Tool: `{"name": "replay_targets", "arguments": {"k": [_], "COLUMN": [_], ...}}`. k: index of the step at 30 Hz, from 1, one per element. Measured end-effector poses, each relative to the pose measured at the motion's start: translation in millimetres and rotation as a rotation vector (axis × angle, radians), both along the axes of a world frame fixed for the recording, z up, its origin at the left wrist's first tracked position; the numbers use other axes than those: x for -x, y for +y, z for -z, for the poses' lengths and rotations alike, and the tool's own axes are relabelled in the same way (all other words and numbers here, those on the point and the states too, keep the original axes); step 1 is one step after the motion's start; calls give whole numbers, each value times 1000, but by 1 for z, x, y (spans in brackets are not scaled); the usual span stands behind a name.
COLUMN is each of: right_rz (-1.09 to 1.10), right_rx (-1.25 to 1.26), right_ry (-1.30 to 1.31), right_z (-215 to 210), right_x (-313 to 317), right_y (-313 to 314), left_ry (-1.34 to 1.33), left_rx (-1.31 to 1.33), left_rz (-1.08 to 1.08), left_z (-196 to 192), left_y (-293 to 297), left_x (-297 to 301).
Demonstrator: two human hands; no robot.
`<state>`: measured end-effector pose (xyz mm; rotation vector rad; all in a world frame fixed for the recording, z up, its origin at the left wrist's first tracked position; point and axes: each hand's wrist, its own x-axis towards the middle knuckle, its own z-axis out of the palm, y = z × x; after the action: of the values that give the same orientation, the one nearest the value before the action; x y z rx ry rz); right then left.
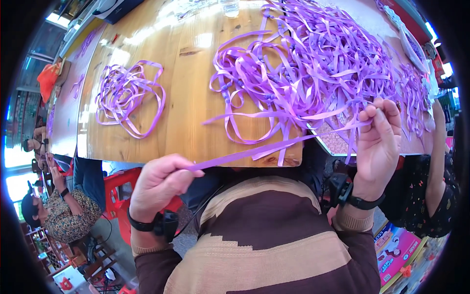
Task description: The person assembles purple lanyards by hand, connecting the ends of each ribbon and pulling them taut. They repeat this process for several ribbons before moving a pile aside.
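A purple ribbon (259,150) stretches between my two hands, over the near edge of the table. My left hand (169,179) pinches one end of it between thumb and fingers. At the right, my right hand (381,132) is raised with fingertips pressed together, gripping the ribbon's other part. Behind that hand spreads a large tangled heap of purple ribbons (338,63), with small darker purple pieces among them. Some loops (249,73) spill left onto the wooden table. Further left lies a smaller loose coil of purple ribbon (131,98), apart from the heap.
The wooden table (186,98) meets a pinkish table (338,144) at the right. A drinking glass (230,7) stands at the far edge. People sit at both sides: one in a patterned shirt (73,215), another in dark clothes (423,196). A red stool (117,196) stands left.
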<state>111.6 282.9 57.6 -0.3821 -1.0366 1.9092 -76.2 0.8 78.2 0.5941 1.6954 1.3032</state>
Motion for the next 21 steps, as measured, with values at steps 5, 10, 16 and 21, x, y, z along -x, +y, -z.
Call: {"name": "replay_targets", "arguments": {"k": [5,10,16,21], "right_rz": [208,5,-611,-518], "right_rx": [-767,-1293,-898,-723], "right_ry": [-694,-696,-394,-488], "right_z": [4,-10,-11,-11], "right_x": [11,29,33,25], "right_y": [-9,-53,-81,-76], "left_ry": [61,294,468,476], "left_rx": [-76,-87,-158,-141], "left_rz": [-101,290,515,600], "left_z": [-3,-4,-9,-12], "left_y": [-5,28,68,88], "left_x": [-5,-9,-12,-9]}}
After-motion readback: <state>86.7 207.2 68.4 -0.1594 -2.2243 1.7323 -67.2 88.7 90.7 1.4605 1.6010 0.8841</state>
